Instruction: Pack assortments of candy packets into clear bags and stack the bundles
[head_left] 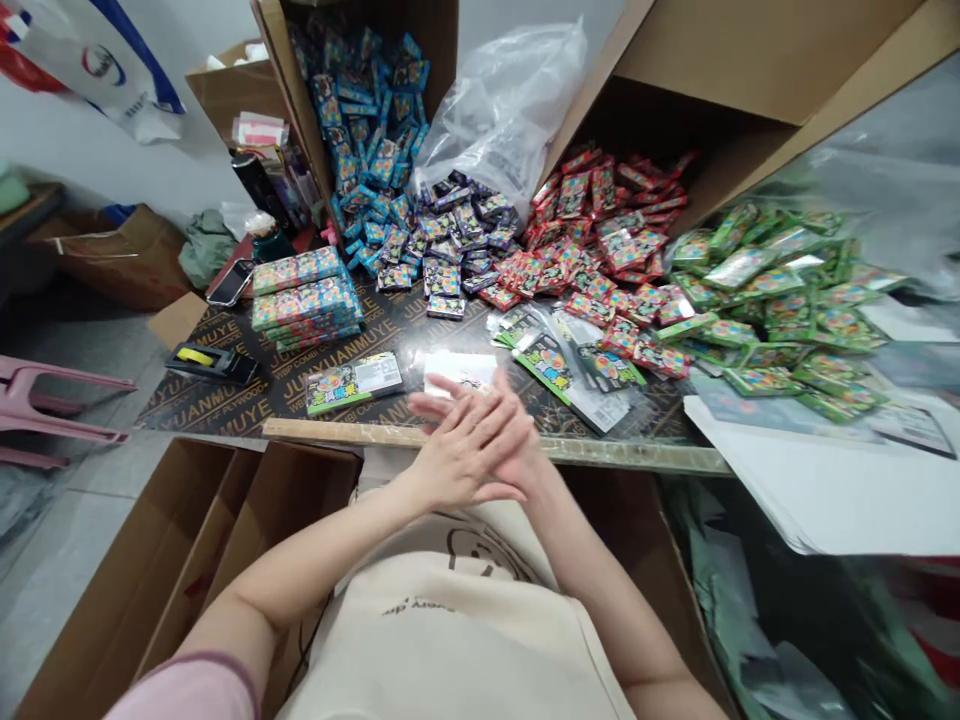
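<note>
Palm against palm, my left hand [461, 450] lies over my right hand [519, 462] at the table's front edge. The fingers of both are stretched out, and I see nothing between them. Just beyond them lies a white card [457, 368], partly covered by fingertips. To its left is a flat green-and-black packet [354, 384]. On the right, similar flat packets [551, 365] overlap in clear wrapping. A stack of colourful packs [306, 298] stands at the back left.
Small blue [375, 130], purple [457, 235], red [600, 240] and green packs [795, 300] lie heaped along the back, some spilling from cardboard boxes. A tape dispenser [214, 362] and phone [231, 283] are left. White sheets [832, 490] overhang the right edge. Open cartons [142, 560] stand below.
</note>
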